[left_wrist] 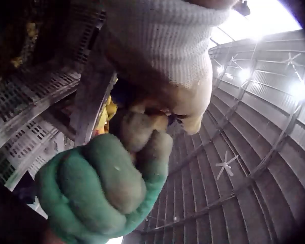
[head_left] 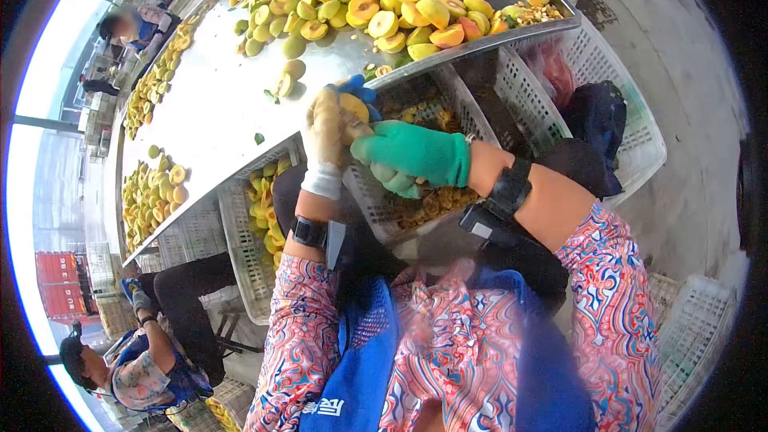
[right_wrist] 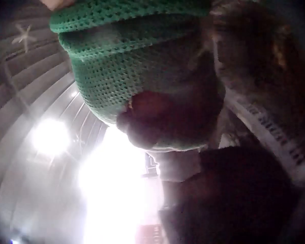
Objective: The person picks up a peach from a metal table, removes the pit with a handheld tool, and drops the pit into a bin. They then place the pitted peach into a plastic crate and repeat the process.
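In the head view, my left hand (head_left: 324, 124), in a cream knitted glove with blue about its fingers, grips a yellow stone fruit half (head_left: 354, 108) beside the metal table edge. My right hand (head_left: 416, 152) wears a green glove; its fingers are curled and its stained thumb and forefinger meet at the fruit's near side. From the left wrist view, the green-gloved right hand (left_wrist: 101, 183) comes up against the fingers of my left hand (left_wrist: 162, 56). Whether its curled fingers also hold a small tool, I cannot tell. The right wrist view shows mainly the green glove (right_wrist: 137, 66).
A metal table (head_left: 216, 104) carries a heap of halved stone fruit (head_left: 336, 0), with more piles along its far side. Below my hands stands a crate (head_left: 376, 208) of brownish scraps; a fruit crate (head_left: 240, 248) is left of it. Another person (head_left: 152, 360) sits at lower left.
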`<state>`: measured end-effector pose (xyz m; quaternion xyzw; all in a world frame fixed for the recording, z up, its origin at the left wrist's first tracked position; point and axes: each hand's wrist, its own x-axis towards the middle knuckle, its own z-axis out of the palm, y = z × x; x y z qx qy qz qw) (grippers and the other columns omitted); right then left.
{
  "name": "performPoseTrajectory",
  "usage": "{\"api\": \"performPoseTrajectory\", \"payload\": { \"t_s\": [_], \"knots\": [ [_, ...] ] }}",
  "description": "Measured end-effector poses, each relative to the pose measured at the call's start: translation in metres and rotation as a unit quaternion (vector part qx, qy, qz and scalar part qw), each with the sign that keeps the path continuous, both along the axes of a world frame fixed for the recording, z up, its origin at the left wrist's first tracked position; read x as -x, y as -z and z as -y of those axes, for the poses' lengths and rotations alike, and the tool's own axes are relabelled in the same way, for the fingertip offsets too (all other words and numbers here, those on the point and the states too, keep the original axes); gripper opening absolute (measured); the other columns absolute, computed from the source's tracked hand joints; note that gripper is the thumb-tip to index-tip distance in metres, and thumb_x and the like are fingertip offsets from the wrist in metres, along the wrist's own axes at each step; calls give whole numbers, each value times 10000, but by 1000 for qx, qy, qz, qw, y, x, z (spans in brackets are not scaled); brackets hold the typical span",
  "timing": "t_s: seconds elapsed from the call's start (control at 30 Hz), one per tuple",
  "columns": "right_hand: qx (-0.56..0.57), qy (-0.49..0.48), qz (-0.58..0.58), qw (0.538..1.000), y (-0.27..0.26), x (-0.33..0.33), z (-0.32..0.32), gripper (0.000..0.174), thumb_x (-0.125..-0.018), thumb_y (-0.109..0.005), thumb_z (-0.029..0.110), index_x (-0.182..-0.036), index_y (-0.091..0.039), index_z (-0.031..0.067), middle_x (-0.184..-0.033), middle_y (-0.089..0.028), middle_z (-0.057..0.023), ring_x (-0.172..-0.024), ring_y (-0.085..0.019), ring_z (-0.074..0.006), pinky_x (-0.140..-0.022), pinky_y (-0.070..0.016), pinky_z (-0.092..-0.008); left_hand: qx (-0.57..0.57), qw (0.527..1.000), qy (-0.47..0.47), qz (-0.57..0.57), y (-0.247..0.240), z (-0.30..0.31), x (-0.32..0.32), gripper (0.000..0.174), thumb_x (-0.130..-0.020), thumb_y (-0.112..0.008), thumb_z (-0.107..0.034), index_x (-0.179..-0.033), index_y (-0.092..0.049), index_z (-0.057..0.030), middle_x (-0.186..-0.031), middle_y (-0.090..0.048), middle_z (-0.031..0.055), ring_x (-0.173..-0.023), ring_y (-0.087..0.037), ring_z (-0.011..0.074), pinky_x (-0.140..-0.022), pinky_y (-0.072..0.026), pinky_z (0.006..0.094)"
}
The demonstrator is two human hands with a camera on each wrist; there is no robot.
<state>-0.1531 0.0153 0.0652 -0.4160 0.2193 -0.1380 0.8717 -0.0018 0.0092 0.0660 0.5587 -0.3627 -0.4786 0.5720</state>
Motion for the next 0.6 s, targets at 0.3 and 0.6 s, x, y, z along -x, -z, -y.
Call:
{"api": "performPoseTrajectory", "payload": {
  "t_s": [0.3, 0.6],
  "knots": [
    [-177, -74, 130, 973, -2, 2, -8, 277, -931, -471, 283, -674, -411, 200, -496, -292, 101, -351, -267, -31, -311, -225, -218, 90, 971, 136, -173, 11, 0, -13, 452, -949, -489, -378, -1110, -552, 40, -953, -647, 171, -782, -644, 238, -638, -556, 338],
    [119, 150, 30, 981, 3, -13, -16, 210, -923, -513, 265, -843, -504, 70, -564, -480, 9, -423, -450, -119, -393, -374, -293, 72, 946, 60, -311, 12, 18, 10, 516, -911, -504, -495, -1067, -562, -6, -856, -617, 122, -719, -590, 219, -625, -511, 347]
  ]
}}
